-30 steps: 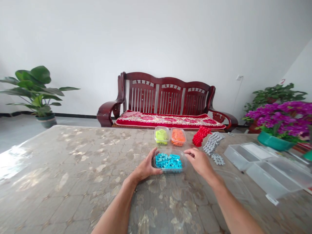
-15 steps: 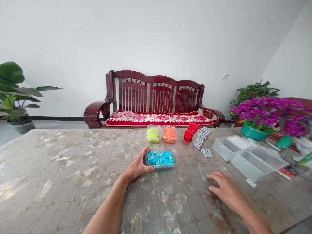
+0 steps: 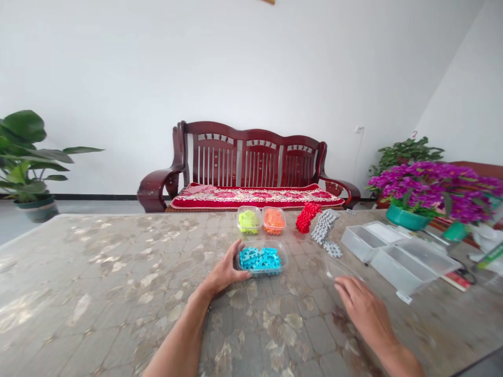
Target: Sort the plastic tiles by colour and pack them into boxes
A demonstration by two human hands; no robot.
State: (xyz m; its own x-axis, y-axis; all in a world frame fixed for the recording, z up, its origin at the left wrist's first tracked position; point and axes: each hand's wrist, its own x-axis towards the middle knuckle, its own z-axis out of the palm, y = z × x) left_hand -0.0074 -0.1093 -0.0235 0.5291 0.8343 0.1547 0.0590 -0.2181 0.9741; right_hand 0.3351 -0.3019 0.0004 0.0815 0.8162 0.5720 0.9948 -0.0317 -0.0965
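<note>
A clear plastic tub [image 3: 285,266] full of blue interlocking plastic pieces [image 3: 261,259] rests on the table in front of me. My left hand [image 3: 227,269] grips its left side, thumb at the near edge and fingers round the far left corner. Off to the right, my right hand [image 3: 361,302] has its fingers closed at the near edge of a clear plastic lid [image 3: 338,269]. The lid looks tilted, and my hand covers part of it. The right thumb is mostly hidden.
Beyond the blue pieces stand tubs of yellow-green pieces [image 3: 249,222] and orange pieces [image 3: 274,221]. Red pieces [image 3: 307,217] and grey pieces [image 3: 325,226] lie to their right. A translucent divided box [image 3: 404,264] and a pot of purple flowers [image 3: 408,216] occupy the right side.
My right hand has gone from hovering with fingers apart over the lid to closing at its near edge, and the lid has tipped. My left hand keeps its grip on the tub.
</note>
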